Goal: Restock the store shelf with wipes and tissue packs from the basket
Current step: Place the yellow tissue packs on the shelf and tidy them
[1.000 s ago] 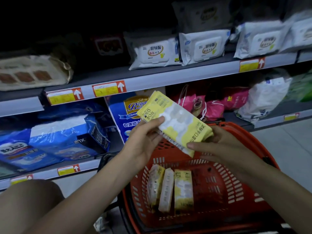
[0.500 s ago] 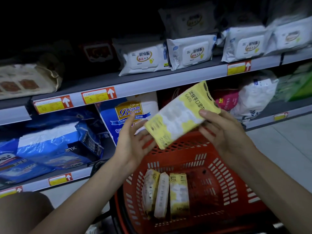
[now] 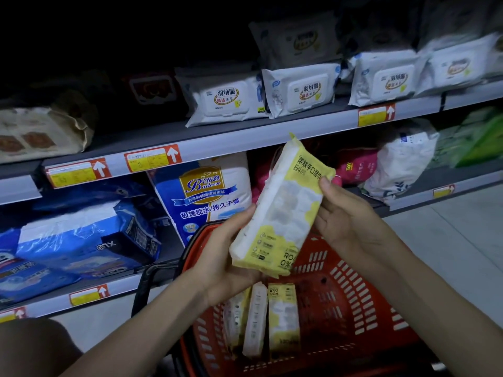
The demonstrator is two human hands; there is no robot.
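Note:
A yellow and white wipes pack (image 3: 283,213) stands nearly upright above the red basket (image 3: 362,289), held in both hands. My left hand (image 3: 226,257) grips its lower end from the left and underneath. My right hand (image 3: 345,216) holds its upper right edge, thumb on the front. Three more yellow packs (image 3: 261,319) stand side by side in the basket's bottom. White wipes packs (image 3: 299,89) line the upper shelf (image 3: 245,140).
The lower shelf holds blue diaper bags (image 3: 81,240), a blue and white Baileen bag (image 3: 204,191), pink bags (image 3: 356,167) and a white bag (image 3: 402,159). Price tags with arrows line the shelf edges. Pale floor (image 3: 449,240) lies to the right. My knee shows at bottom left.
The pack has turned from lying slanted across to nearly upright. My left hand, off the pack half a second ago, now grips its lower end. The view has shifted slightly.

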